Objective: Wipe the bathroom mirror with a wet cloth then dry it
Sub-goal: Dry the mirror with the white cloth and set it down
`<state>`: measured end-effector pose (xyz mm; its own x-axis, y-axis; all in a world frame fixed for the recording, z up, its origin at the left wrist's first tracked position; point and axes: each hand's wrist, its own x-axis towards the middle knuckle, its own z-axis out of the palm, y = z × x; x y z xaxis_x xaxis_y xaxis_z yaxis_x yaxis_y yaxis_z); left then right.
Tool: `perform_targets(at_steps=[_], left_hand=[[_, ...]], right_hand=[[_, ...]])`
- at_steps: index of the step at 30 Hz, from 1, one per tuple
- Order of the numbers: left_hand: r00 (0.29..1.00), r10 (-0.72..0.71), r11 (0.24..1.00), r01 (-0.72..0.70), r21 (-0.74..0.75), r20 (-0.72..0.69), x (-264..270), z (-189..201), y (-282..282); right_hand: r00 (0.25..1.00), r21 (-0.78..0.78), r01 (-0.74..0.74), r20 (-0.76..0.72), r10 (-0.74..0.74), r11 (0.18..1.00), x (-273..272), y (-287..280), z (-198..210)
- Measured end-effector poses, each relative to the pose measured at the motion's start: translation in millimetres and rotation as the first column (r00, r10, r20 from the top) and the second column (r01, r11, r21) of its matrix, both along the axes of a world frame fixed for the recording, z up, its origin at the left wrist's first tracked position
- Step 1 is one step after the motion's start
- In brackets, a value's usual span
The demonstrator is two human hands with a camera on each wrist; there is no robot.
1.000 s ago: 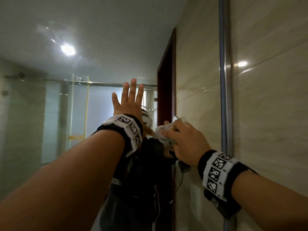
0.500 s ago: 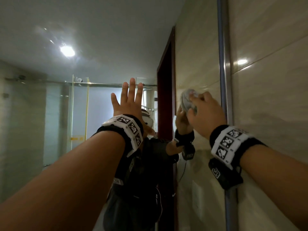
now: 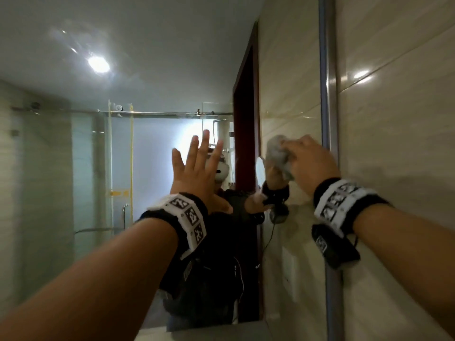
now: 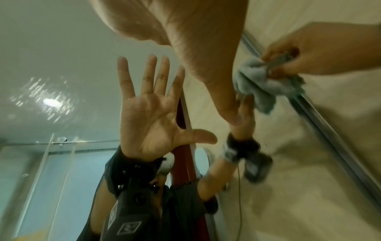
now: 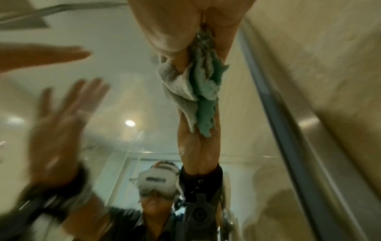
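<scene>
Two hands are raised at the mirror (image 3: 152,70). The left hand (image 3: 199,173) is held flat with fingers spread and straight, palm toward the glass; whether it touches cannot be told. The right hand (image 3: 311,163) is curled around a bunched grey-and-teal cloth (image 3: 278,153), which is pressed to the glass just right of the left hand. A metal frame edge (image 3: 328,94) runs vertically just beyond the right hand's knuckles, and beige wall tile (image 3: 394,119) lies to its right. Open glass is available above and to the left of both hands. A dark door frame (image 3: 246,119), a shower rail (image 3: 160,114) and a ceiling lamp (image 3: 98,64) are reflected.
</scene>
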<state>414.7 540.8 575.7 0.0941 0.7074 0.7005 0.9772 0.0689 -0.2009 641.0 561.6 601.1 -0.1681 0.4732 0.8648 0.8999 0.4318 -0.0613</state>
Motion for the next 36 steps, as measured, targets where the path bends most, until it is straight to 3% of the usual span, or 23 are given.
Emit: perform_targets(at_steps=[3,6,9,14,17,21,26,29,32,36], left_hand=[[1.0,0.007,0.996,-0.008,-0.085,-0.022,-0.9,-29.6,-7.0],[0.999,0.028,0.99,-0.025,-0.142,0.017,-1.6,-47.1,-6.9],[0.997,0.034,0.985,-0.023,-0.171,0.065,3.7,-56.5,0.8],[0.993,0.088,0.989,-0.077,-0.125,0.082,10.7,-63.5,9.0],[0.992,0.1,0.991,-0.093,-0.097,0.073,11.3,-66.3,9.1],[0.993,0.096,0.992,-0.089,-0.092,0.073,10.4,-67.3,10.2],[0.993,0.105,0.991,-0.099,-0.089,0.063,11.3,-68.8,11.7],[0.993,0.11,0.991,-0.105,-0.084,0.052,10.1,-68.7,13.7],[0.992,0.113,0.99,-0.108,-0.087,0.051,9.5,-69.3,14.6],[0.993,0.102,0.992,-0.097,-0.081,0.059,8.2,-68.4,13.7]], right_hand=[[0.992,0.001,0.124,-0.018,-0.124,0.992,17.7,9.4,17.4],[0.99,0.018,0.124,-0.072,-0.122,0.992,14.9,14.5,7.3],[0.996,0.007,0.074,-0.042,-0.073,0.997,5.5,9.4,-29.0],[0.987,-0.091,-0.032,0.155,0.046,0.995,-5.3,-4.3,-112.9],[0.974,-0.165,-0.078,0.198,0.11,0.983,-6.6,-4.8,-134.6],[0.966,-0.086,-0.074,0.242,0.093,0.994,-4.5,-1.7,-116.4],[0.996,0.1,-0.087,0.003,0.087,0.991,-32.4,4.0,-44.6],[0.995,0.157,-0.079,0.066,0.069,0.984,-46.7,6.0,-20.7],[0.985,0.095,-0.158,0.079,0.151,0.983,-46.9,8.4,-31.5],[0.945,-0.101,-0.212,0.23,0.231,0.972,-36.7,2.8,-96.9]])
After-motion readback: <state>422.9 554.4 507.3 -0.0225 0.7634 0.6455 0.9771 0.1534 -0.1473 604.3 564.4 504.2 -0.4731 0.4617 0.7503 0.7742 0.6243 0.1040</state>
